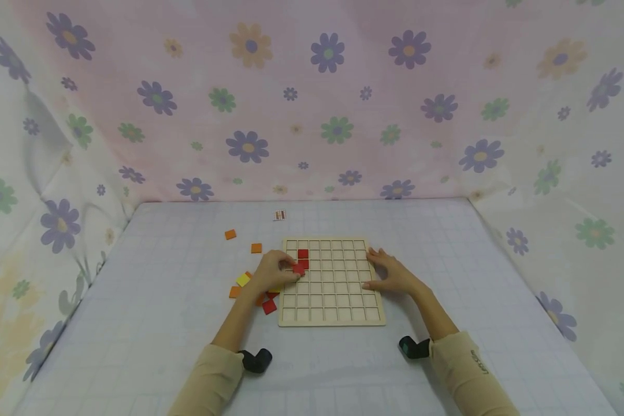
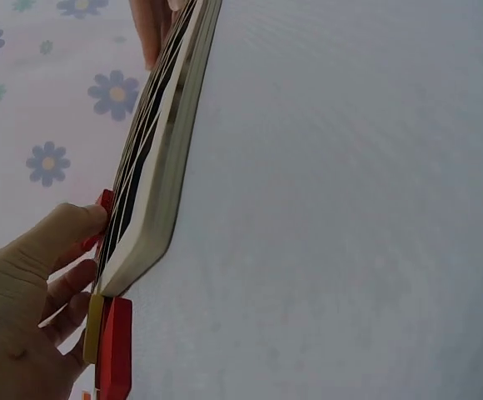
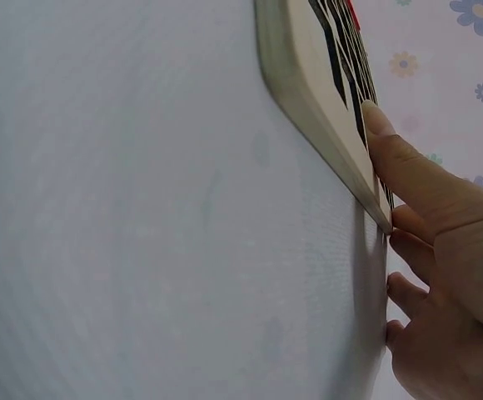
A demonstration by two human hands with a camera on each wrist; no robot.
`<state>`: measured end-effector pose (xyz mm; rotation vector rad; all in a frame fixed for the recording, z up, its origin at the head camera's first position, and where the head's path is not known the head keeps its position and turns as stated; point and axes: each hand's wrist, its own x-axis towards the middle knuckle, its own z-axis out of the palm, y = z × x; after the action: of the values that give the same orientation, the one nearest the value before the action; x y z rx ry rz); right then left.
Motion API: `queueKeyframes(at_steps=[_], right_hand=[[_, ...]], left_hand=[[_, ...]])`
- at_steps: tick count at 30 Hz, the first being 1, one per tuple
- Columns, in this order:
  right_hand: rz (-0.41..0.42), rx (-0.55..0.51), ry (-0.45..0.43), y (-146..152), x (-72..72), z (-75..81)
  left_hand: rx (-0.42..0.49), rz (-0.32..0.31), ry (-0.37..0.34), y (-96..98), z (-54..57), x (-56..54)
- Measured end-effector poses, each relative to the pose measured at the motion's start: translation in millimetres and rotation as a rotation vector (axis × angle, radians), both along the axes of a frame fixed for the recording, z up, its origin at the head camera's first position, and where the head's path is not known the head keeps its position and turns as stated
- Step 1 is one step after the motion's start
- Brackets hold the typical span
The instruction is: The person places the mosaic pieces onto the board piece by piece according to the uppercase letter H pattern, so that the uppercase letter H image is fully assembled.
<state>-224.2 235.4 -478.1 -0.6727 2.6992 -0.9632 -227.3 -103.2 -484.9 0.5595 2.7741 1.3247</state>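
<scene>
My left hand [image 1: 272, 270] pinches a red square tile [image 1: 299, 270] between thumb and fingers, tilted over the left part of a wooden grid board [image 1: 331, 324]. Two red tiles [image 1: 303, 253] sit in neighbouring cells just beyond it, one nearer than the other. On the right, my right hand [image 1: 393, 274] rests at the board's edge, thumb laid over the rim and the other fingers spread along the side. The right wrist view shows its thumb [image 3: 379, 121] on top of the frame, fingertips low beside it. Part of the held tile is hidden by fingers in the left wrist view.
Loose orange, yellow and red tiles lie left of the board, including a red tile [image 1: 269, 307] and a yellow tile [image 1: 242, 280], some under the left forearm. Two orange tiles [image 1: 231, 234] lie farther back. A small printed card [image 1: 280, 215] is near the back edge.
</scene>
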Motion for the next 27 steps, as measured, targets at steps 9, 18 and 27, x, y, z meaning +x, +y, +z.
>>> queueKeyframes(at_steps=[9, 18, 27], right_hand=[[-0.002, -0.007, 0.001, 0.7, 0.7, -0.3], [0.007, -0.021, 0.014, 1.4, 0.5, -2.0], [0.007, -0.02, 0.025, 0.7, 1.5, -2.1]], left_hand=[[-0.043, -0.035, -0.064, 4.5, 8.5, -0.5], [-0.029, -0.019, -0.125, 4.7, 7.8, 0.3], [-0.007, -0.017, -0.12, 2.5, 3.7, -0.4]])
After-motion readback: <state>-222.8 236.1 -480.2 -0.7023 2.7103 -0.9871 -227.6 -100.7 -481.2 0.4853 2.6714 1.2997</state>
